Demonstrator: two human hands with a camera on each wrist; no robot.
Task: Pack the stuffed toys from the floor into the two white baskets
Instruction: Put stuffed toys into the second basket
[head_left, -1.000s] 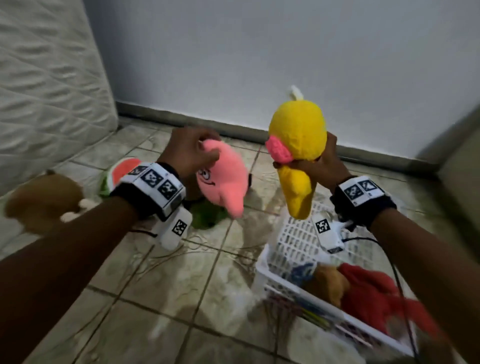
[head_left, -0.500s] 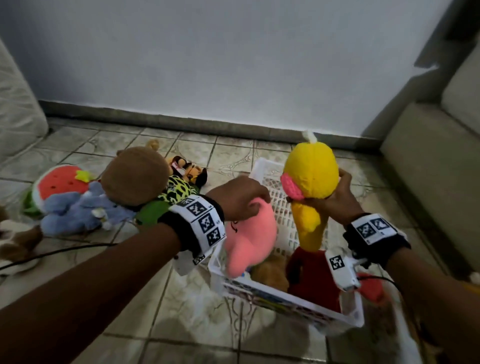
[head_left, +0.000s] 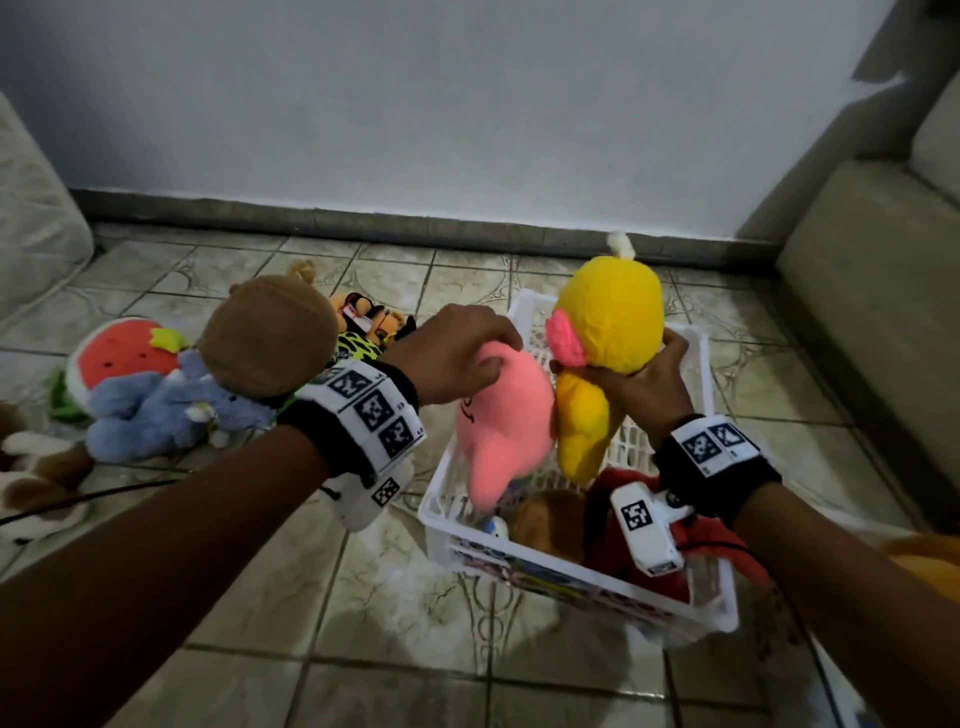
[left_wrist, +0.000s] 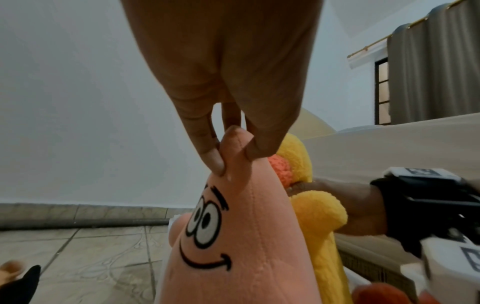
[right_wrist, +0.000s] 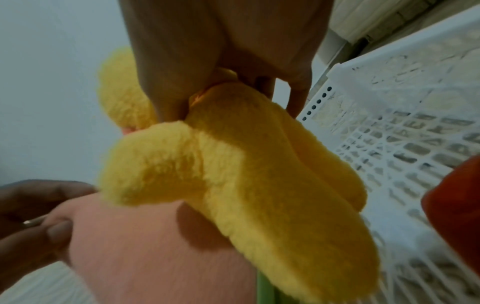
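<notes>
My left hand (head_left: 467, 358) pinches the tip of a pink starfish toy (head_left: 501, 421) (left_wrist: 228, 236), which hangs over the left part of a white basket (head_left: 582, 582). Beside it, my right hand (head_left: 644, 379) grips a yellow duck toy (head_left: 608, 338) (right_wrist: 233, 174) round its neck, above the same basket (right_wrist: 402, 144). The two toys touch. A red toy (head_left: 613, 499) and a brown toy (head_left: 545, 525) lie inside the basket. Only one white basket is in view.
On the tiled floor to the left lie a brown bear (head_left: 270, 332), a blue toy (head_left: 156, 410), a watermelon toy (head_left: 119, 353), a tiger toy (head_left: 369, 322) and a brown-and-white toy (head_left: 36, 478). A sofa (head_left: 872, 312) stands at the right, a mattress (head_left: 36, 218) at the left.
Both hands have carried their toys rightward from above the floor to above the basket. The view has swung right with them, and the two toys have come together.
</notes>
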